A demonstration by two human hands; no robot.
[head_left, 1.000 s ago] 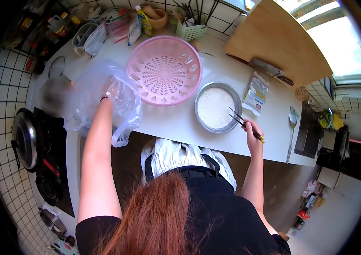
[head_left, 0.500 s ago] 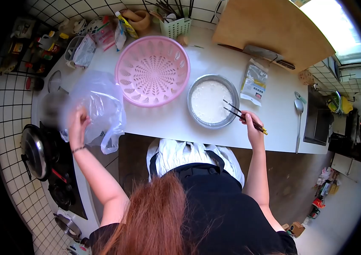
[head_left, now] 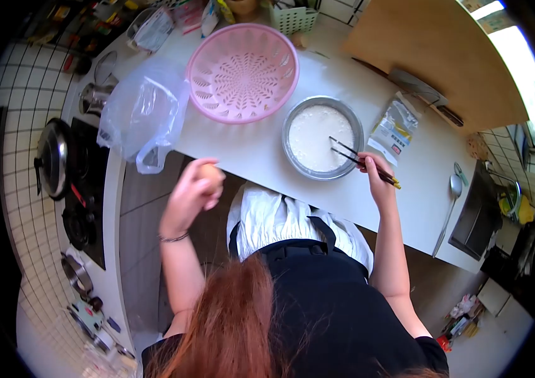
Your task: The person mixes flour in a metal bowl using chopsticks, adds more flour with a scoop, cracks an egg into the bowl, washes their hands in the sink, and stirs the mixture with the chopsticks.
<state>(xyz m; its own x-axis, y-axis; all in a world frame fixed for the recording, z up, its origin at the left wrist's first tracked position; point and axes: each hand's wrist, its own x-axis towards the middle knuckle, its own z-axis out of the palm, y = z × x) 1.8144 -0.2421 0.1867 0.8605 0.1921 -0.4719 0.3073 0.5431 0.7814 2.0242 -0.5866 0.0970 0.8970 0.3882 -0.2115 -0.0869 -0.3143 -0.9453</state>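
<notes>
- Fingers of the left hand [head_left: 190,193] are curled round what looks like an egg [head_left: 209,172], held up just in front of the counter [head_left: 236,146], near the hanging handle of the plastic bag.
- On the other side, the right hand [head_left: 375,169] grasps a pair of chopsticks [head_left: 347,157] pinched together, their tips slightly apart over the metal bowl; whether they dip below the surface I can't tell.
- Handling this well, I'd judge, means a light, even hold on the shell, firm enough not to slip, with no squeezing at one spot.
- Chopsticks are best kept angled low and inside the rim, so nothing drips onto the white top; a steady wrist seems worth more than force.
- Round and shallow, the metal bowl [head_left: 287,150] has white contents [head_left: 315,137], a bit lumpy near the edge; powder or liquid, I can't say.
- Beside it stands a pink colander [head_left: 242,79], its base pierced in a leafy pattern.
- Left of that slumps a clear plastic bag [head_left: 144,113]; its contents are hard to make out.
- Right of the bowl lies a printed packet [head_left: 394,130]; what's inside doesn't show.
</notes>
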